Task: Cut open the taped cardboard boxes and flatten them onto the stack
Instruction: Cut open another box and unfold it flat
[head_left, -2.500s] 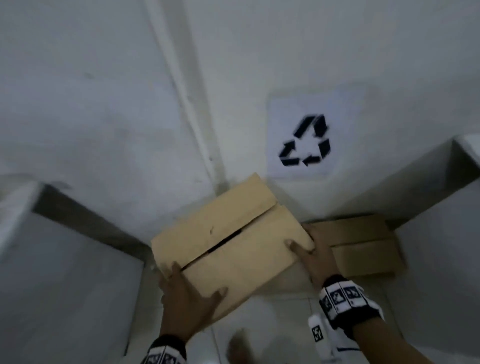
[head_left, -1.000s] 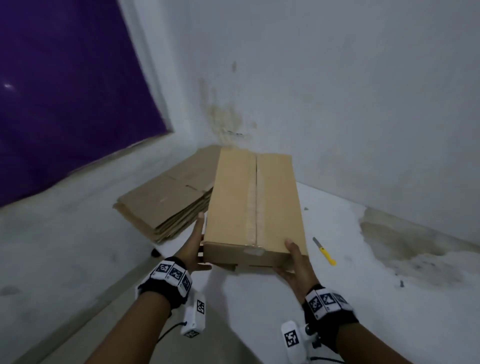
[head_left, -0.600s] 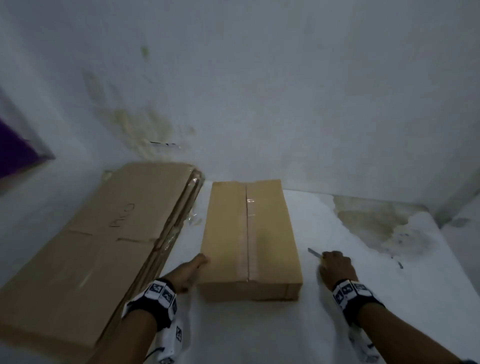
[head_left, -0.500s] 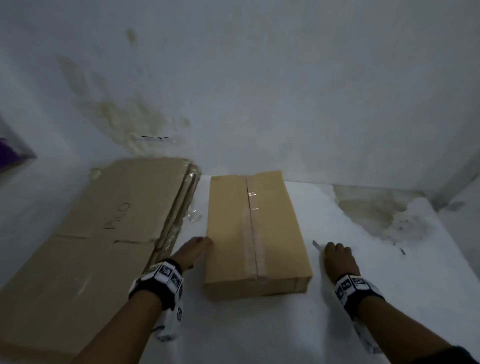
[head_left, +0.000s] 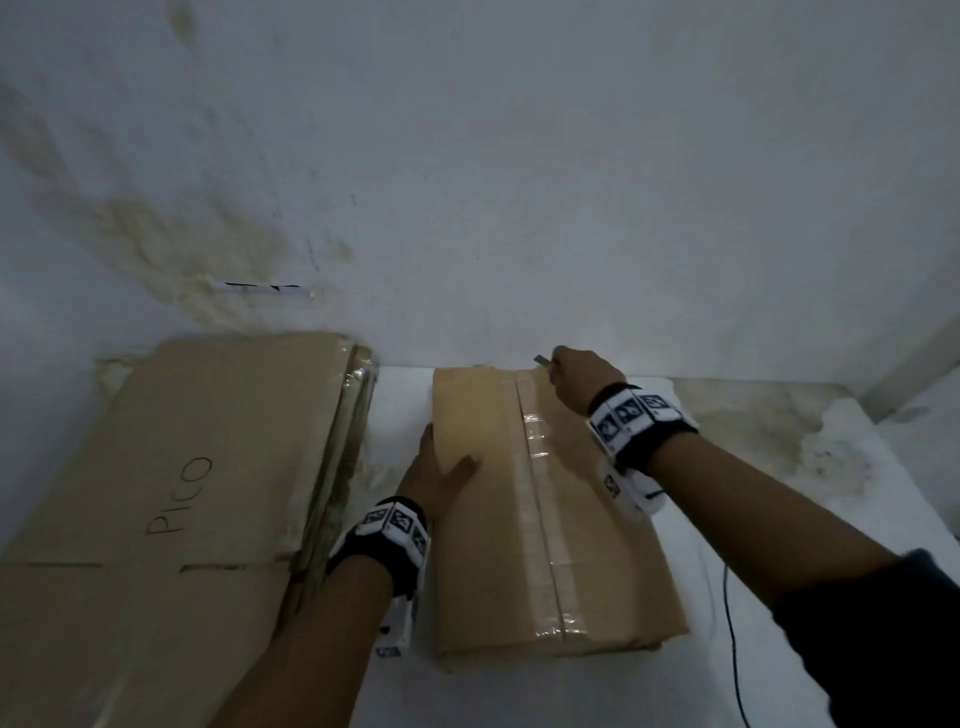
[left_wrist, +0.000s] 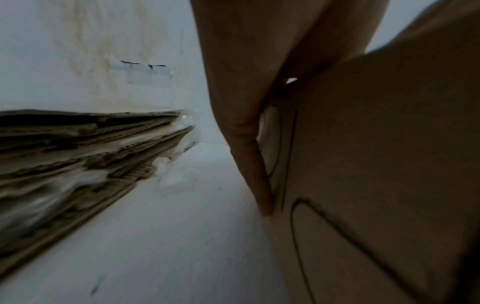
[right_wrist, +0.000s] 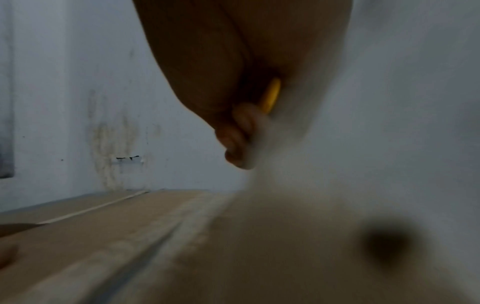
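Note:
A closed cardboard box (head_left: 478, 545) lies on the white surface, with clear tape (head_left: 537, 499) running along its top seam. My left hand (head_left: 436, 475) presses flat against the box's left side, fingers straight (left_wrist: 249, 144), thumb on the top face. My right hand (head_left: 582, 376) hovers over the far end of the seam and grips a yellow utility knife (right_wrist: 271, 96), whose blade (head_left: 541, 358) sticks out past the knuckles toward the wall. The stack of flattened boxes (head_left: 171, 467) lies to the left, its layered edges (left_wrist: 78, 156) close beside the box.
A stained white wall (head_left: 467, 182) rises right behind the box and the stack. The white surface (head_left: 779, 519) extends to the right, with discoloured patches. A thin black cable (head_left: 730, 623) trails near the box's right side.
My right hand has picked the knife up from the surface right of the box and carried it to the far end of the taped seam. My left hand has slid further along the box's left side.

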